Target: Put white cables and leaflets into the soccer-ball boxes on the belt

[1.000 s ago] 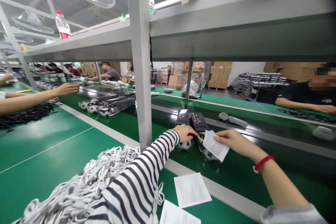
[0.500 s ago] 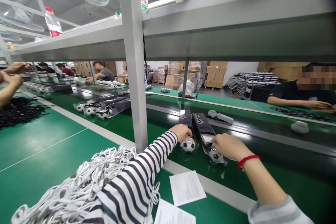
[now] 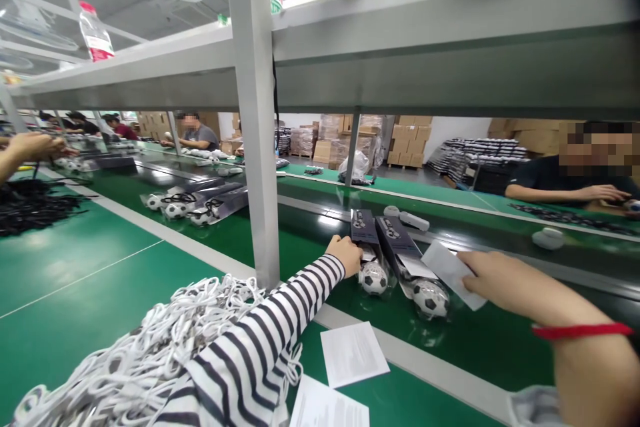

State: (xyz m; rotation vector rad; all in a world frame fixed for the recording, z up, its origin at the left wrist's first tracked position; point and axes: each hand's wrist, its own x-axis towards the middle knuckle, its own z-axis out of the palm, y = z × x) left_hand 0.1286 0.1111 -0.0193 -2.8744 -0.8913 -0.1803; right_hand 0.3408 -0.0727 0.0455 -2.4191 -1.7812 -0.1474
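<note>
My left hand, at the end of a striped sleeve, has its fingers curled at the left side of a dark box. A ball printed like a football sticks out of that box in clear plastic. Beside it lies a second dark box with another football-patterned ball, and a white flap or paper shows at its near end. My right hand, red band at the wrist, pinches a folded white leaflet just right of that second box.
White cables are heaped at front left. Two printed sheets lie before me. A metal post and shelf stand close. More boxed balls lie left on the belt. Co-workers sit across and at left.
My right hand has moved from the right box's near end to the right and now shows a leaflet in its fingers. The two boxes appear farther right; my left hand stays by the left one.
</note>
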